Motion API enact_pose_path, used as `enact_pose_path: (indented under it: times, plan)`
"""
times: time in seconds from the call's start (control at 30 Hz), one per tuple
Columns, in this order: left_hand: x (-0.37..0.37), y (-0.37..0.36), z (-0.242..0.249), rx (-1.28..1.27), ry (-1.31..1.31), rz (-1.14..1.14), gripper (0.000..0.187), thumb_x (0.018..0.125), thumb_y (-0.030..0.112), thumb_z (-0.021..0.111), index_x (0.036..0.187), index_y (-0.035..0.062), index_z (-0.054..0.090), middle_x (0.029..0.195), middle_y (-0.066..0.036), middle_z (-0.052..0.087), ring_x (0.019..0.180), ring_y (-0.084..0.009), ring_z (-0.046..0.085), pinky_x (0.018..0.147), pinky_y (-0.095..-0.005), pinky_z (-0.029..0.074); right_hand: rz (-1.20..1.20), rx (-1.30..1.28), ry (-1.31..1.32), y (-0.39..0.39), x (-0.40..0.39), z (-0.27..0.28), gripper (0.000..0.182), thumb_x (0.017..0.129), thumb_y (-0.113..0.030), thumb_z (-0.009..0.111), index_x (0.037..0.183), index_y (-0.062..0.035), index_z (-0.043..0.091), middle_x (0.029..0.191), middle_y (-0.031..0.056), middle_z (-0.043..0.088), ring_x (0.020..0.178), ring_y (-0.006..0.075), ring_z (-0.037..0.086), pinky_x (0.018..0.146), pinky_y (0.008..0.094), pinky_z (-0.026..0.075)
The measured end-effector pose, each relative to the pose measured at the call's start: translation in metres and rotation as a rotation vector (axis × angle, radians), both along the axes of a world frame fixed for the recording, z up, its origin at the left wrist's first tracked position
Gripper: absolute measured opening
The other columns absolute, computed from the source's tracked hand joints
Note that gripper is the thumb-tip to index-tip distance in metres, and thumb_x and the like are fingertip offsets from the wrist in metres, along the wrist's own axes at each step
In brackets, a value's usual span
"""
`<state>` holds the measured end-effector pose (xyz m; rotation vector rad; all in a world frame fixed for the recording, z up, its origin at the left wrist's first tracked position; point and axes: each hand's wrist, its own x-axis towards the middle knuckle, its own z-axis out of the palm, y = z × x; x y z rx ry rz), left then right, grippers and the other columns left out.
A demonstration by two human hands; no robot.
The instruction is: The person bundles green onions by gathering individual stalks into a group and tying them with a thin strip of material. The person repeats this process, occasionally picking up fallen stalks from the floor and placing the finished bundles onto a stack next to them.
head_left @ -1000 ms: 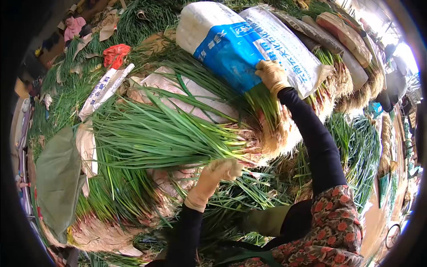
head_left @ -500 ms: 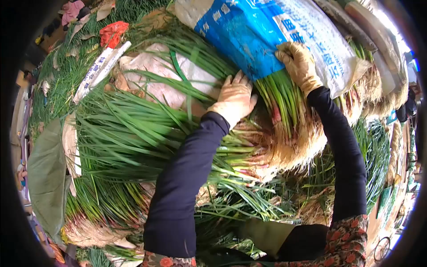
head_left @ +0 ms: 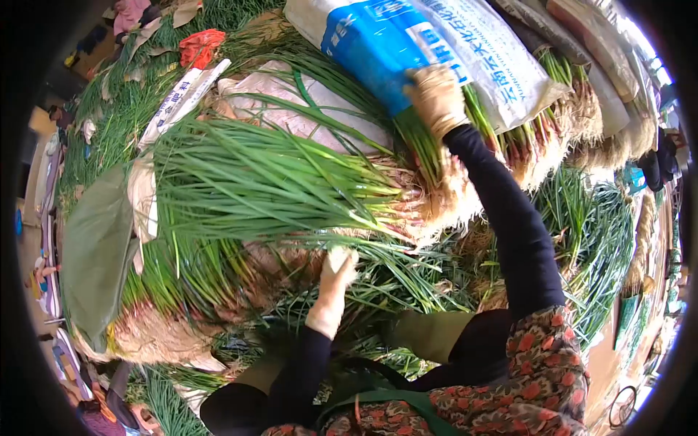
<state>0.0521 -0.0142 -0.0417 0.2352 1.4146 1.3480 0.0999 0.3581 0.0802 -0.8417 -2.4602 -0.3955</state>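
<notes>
A thick bundle of green onions (head_left: 276, 185) lies across the heap, its pale roots pointing right. My left hand (head_left: 339, 267), in a tan glove, reaches under that bundle's lower edge and touches loose stalks there; whether it grips any stalks is hidden. My right hand (head_left: 435, 98), also gloved, is closed on the edge of a blue and white woven sack (head_left: 378, 40) where it covers another bundle (head_left: 436, 160).
More sack-wrapped bundles (head_left: 574, 80) lie stacked at the upper right. A green sheet (head_left: 94, 254) hangs at the left. A red bag (head_left: 198, 45) and a rolled white sack (head_left: 182, 94) lie at the upper left. Loose onions (head_left: 589, 240) cover the right side.
My left hand has come off the top of the pile and dropped below the big bundle. My right hand has slid a little left along the sack.
</notes>
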Motion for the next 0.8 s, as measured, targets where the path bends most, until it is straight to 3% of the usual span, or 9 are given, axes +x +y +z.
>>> enact_pose_path:
  times: [0.03,0.1,0.13,0.2,0.27,0.4,0.53,0.63,0.8]
  plan:
    - [-0.005,0.004,0.003,0.037,0.014,0.036,0.08,0.087,0.048,0.056,0.138,-0.0036,0.023,0.137,-0.02,0.037,0.126,-0.0296,0.041,0.1,-0.0397,0.039,-0.1,0.482,-0.184,-0.027,-0.012,-0.023,0.036,0.077,-0.025,0.062,0.106,-0.005,0.057,0.096,0.0126,0.063,0.094,0.0314,0.056,0.088,0.041,0.042]
    - [-0.011,0.021,0.021,0.179,-0.024,0.089,0.082,0.087,0.052,0.052,0.137,-0.006,0.022,0.137,-0.021,0.036,0.127,-0.0295,0.039,0.104,-0.0385,0.035,0.22,0.363,-0.037,-0.058,-0.024,-0.043,0.049,0.08,-0.027,0.058,0.121,-0.0029,0.049,0.105,0.0167,0.061,0.1,0.0337,0.057,0.092,0.0421,0.042]
    - [-0.011,0.02,-0.002,0.26,0.121,0.015,0.083,0.087,0.055,0.05,0.137,-0.0058,0.023,0.137,-0.02,0.035,0.128,-0.0287,0.037,0.105,-0.0377,0.033,0.643,-0.294,0.271,-0.083,-0.032,-0.041,0.054,0.083,-0.03,0.055,0.128,-0.0024,0.044,0.109,0.0191,0.06,0.102,0.0348,0.057,0.093,0.0428,0.042]
    - [-0.007,0.027,-0.011,0.224,-0.123,0.208,0.085,0.086,0.056,0.052,0.138,-0.0053,0.024,0.139,-0.019,0.033,0.129,-0.0277,0.034,0.104,-0.0385,0.033,0.283,-0.431,0.343,-0.112,-0.035,-0.057,0.057,0.089,-0.038,0.047,0.134,-0.004,0.039,0.117,0.0221,0.056,0.105,0.0372,0.056,0.093,0.0432,0.041]
    - [-0.002,0.034,0.031,0.264,-0.061,0.237,0.075,0.089,0.05,0.051,0.139,0.0002,0.026,0.142,-0.012,0.031,0.13,-0.0258,0.032,0.107,-0.0391,0.028,-0.01,-0.726,-0.13,-0.153,-0.045,-0.057,0.059,0.092,-0.047,0.04,0.134,-0.0051,0.038,0.113,0.0236,0.058,0.102,0.0379,0.057,0.091,0.042,0.043]
    - [-0.013,0.042,-0.045,0.19,-0.334,0.506,0.06,0.094,0.047,0.042,0.138,0.0078,0.033,0.143,-0.008,0.033,0.13,-0.0228,0.031,0.107,-0.0381,0.026,0.118,-0.973,-0.054,-0.207,-0.025,-0.085,0.06,0.091,-0.053,0.039,0.123,-0.0032,0.051,0.1,0.0271,0.061,0.091,0.0424,0.059,0.082,0.0451,0.046]
    - [-0.027,0.018,-0.002,0.693,-0.443,0.562,0.049,0.093,0.042,0.048,0.126,0.0063,0.049,0.123,-0.009,0.054,0.112,-0.02,0.051,0.101,-0.034,0.037,0.272,-0.974,0.259,-0.245,-0.029,-0.054,0.054,0.091,-0.049,0.042,0.11,-0.0011,0.059,0.09,0.0262,0.063,0.087,0.0407,0.061,0.078,0.0459,0.046]
    - [-0.062,0.002,0.068,0.531,-0.403,0.416,0.048,0.092,0.038,0.05,0.126,0.0042,0.046,0.121,-0.012,0.055,0.11,-0.0211,0.053,0.099,-0.0347,0.04,0.166,-0.827,0.115,-0.217,-0.052,0.001,0.043,0.09,-0.042,0.048,0.095,-0.0019,0.061,0.083,0.0243,0.062,0.08,0.0407,0.061,0.073,0.0467,0.046]
    - [-0.089,-0.047,0.102,0.336,-0.182,0.104,0.073,0.091,0.049,0.043,0.14,-0.001,0.02,0.138,-0.022,0.034,0.129,-0.0302,0.034,0.104,-0.0424,0.033,0.04,-0.256,0.011,-0.157,-0.054,0.021,0.043,0.081,-0.039,0.059,0.113,-0.0103,0.057,0.104,0.0159,0.062,0.092,0.032,0.061,0.079,0.0425,0.049]
